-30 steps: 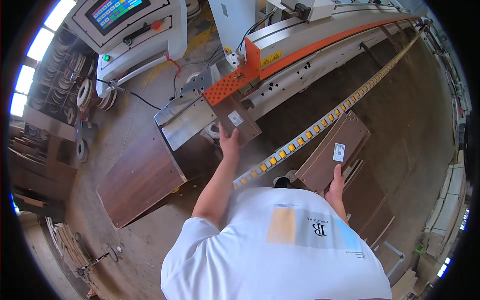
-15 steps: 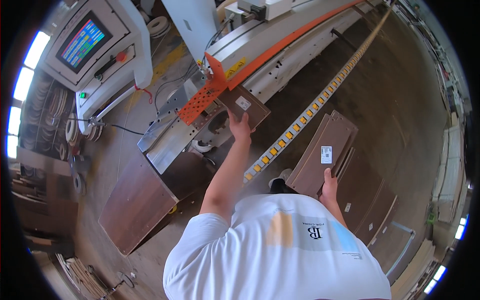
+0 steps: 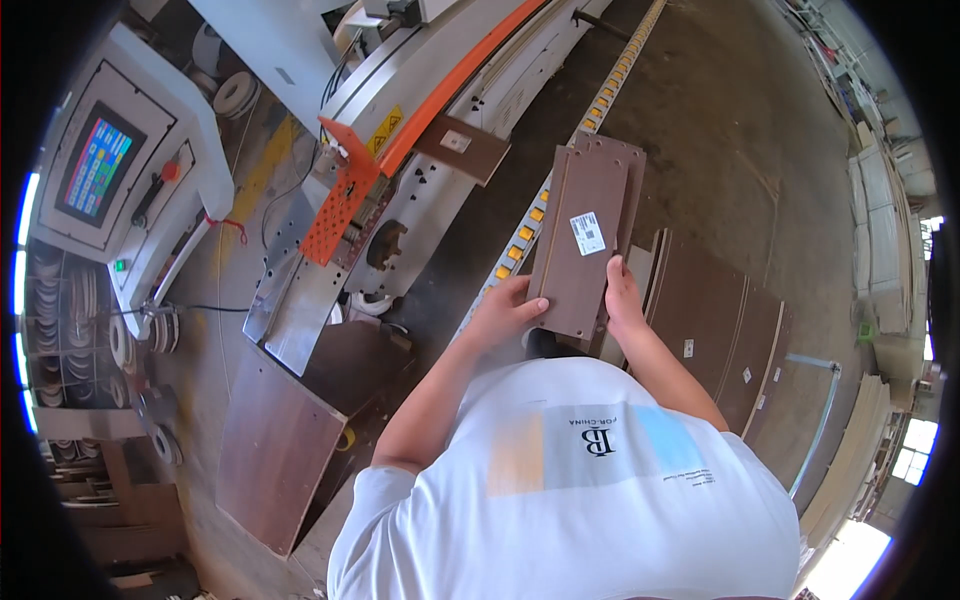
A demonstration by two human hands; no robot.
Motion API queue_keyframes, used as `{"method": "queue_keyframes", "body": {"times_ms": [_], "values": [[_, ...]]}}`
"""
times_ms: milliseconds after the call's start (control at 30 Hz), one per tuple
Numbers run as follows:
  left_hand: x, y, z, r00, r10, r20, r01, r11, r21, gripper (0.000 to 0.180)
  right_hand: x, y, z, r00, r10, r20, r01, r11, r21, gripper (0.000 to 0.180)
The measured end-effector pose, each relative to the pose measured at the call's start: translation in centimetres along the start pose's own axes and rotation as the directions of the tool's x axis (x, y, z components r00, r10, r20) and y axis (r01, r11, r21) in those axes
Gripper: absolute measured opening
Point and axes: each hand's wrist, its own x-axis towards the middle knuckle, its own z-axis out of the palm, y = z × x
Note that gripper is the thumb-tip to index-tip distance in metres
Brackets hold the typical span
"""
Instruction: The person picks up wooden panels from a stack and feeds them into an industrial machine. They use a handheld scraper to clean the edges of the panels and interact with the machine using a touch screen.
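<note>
A small stack of brown wood boards [image 3: 568,285] is in front of me, the top one with a white label and small holes near its ends. My right hand [image 3: 624,298] grips the stack's right edge. At the lower left edge my left hand [image 3: 512,312] is closed on the stack, thumb on the top board and the other fingers partly hidden. Farther off to the left, a single brown board [image 3: 478,156] with a white label lies at the edge banding machine [image 3: 440,215], beside its orange guide rail [image 3: 455,75]. Neither hand touches that board.
An orange perforated bracket [image 3: 338,208] sticks out from the machine's end. A control panel with a lit screen [image 3: 100,160] stands at left. A strip of yellow rollers [image 3: 527,232] runs alongside the machine. Larger brown panels [image 3: 715,310] lie at right; another panel [image 3: 275,450] leans at lower left.
My left hand has left the board at the machine and come to the stack. That board has moved along the rail away from me. My right hand has brought the stack leftward and up.
</note>
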Motion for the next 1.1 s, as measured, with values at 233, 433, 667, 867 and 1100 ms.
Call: {"method": "queue_keyframes", "body": {"times_ms": [233, 433, 667, 867, 1100], "values": [[-2.0, -3.2, -3.0, 0.985, -0.051, -0.164, 0.055, 0.998, 0.019, 0.038, -0.2, 1.2, 2.2, 0.997, 0.005, -0.078, -0.016, 0.99, -0.141, 0.068], [-5.5, -6.9, -6.6, 0.97, -0.013, -0.244, -0.047, 0.97, -0.238, 0.028, -0.7, 0.9, 2.2, 0.998, 0.053, -0.045, -0.055, 0.997, -0.057, 0.065], [-7.1, -12.0, -11.8, 0.815, -0.067, -0.575, -0.193, 0.905, -0.379, 0.02, -1.3, 1.8, 1.6, 0.992, 0.116, -0.048, -0.117, 0.993, -0.017, 0.068], [-5.9, -14.7, -14.9, 0.617, -0.133, -0.776, -0.294, 0.876, -0.383, 0.031, -1.6, 1.9, 2.2, 0.984, 0.162, -0.08, -0.169, 0.982, -0.082, 0.067], [-3.6, -10.3, -14.4, 0.429, 0.047, -0.902, -0.379, 0.916, -0.132, 0.077, -1.2, 2.0, 2.4, 0.983, 0.171, -0.069, -0.18, 0.973, -0.147, 0.067]]}}
